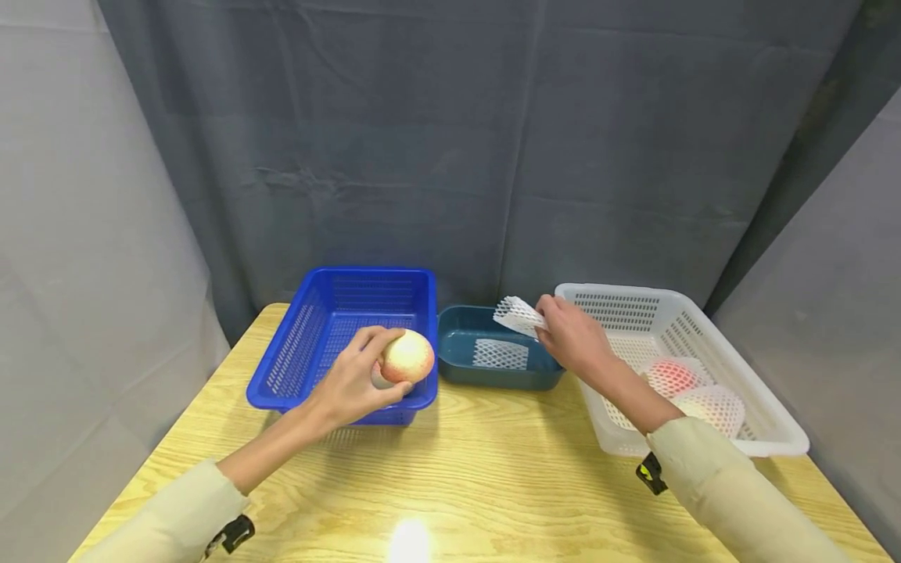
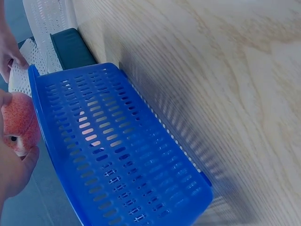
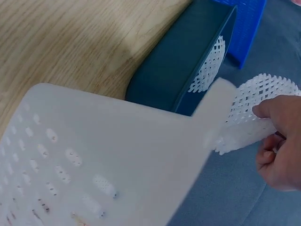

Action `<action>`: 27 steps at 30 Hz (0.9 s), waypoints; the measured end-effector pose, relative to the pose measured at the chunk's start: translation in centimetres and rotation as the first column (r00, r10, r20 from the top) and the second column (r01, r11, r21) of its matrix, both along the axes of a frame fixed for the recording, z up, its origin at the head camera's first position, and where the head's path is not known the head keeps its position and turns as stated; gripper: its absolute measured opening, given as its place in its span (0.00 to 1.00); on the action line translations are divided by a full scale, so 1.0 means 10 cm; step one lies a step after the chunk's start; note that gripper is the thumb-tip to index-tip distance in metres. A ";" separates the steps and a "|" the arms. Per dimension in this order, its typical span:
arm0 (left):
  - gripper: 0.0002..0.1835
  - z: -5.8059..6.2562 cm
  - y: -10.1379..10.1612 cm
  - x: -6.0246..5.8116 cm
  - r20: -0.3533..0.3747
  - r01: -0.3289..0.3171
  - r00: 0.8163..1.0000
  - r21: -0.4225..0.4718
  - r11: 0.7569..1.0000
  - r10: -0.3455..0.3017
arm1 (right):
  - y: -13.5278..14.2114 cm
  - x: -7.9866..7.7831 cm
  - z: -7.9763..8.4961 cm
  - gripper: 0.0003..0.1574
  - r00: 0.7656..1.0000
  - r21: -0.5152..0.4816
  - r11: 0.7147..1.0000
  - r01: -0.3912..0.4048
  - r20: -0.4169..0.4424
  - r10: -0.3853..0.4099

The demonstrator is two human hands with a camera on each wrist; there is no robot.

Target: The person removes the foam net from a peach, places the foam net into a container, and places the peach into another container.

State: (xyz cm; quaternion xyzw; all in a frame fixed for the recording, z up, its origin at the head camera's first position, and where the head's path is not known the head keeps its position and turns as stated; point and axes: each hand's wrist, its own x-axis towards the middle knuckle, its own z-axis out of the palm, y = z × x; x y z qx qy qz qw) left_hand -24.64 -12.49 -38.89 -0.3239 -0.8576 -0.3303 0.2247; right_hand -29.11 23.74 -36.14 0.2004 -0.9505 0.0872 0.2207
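Above the right side of a blue basket (image 1: 341, 279), my left hand (image 1: 355, 383) grips a yellow-and-red peach (image 1: 408, 356) between thumb and fingers. Bare of any net, the peach shows its speckled red side in the left wrist view. My right hand (image 1: 573, 336) pinches a white foam net sleeve (image 1: 517, 314) at one end. That sleeve hangs over the right part of a dark teal tub (image 1: 500, 379). Inside the tub lies another white foam net (image 1: 500, 354). Through the blue basket's slots, something pinkish shows in the left wrist view.
On the right stands a white slotted basket (image 1: 770, 447) holding a reddish peach in foam net (image 1: 672, 377) and a paler net-wrapped fruit (image 1: 714, 408). All containers sit along the back of a wooden table (image 1: 486, 477). Behind hangs a dark grey curtain (image 1: 394, 156).
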 end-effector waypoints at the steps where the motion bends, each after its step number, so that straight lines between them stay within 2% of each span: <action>1: 0.38 0.00 -0.01 0.00 0.002 -0.001 1.000 0.003 1.000 0.001 | 0.00 -0.01 -0.01 0.11 1.000 0.004 1.000 -0.002 -0.002 0.002; 7: 0.38 -0.01 -0.06 0.00 -0.002 -0.010 1.000 0.003 1.000 0.010 | -0.06 -0.07 -0.06 0.14 0.998 0.040 0.999 -0.009 -0.064 0.011; 10: 0.38 -0.02 -0.09 0.00 -0.004 -0.019 1.000 0.000 1.000 0.019 | -0.09 -0.10 -0.07 0.13 0.997 0.047 0.999 0.012 -0.075 -0.009; 17: 0.38 -0.02 -0.14 0.00 0.010 -0.024 1.000 0.000 1.000 0.024 | -0.18 -0.17 -0.11 0.12 0.996 0.076 0.993 0.085 -0.046 -0.082; 27: 0.38 -0.01 -0.23 0.00 -0.004 -0.050 0.999 -0.008 0.999 0.050 | -0.22 -0.24 -0.30 0.12 0.997 0.135 0.988 0.080 -0.022 -0.078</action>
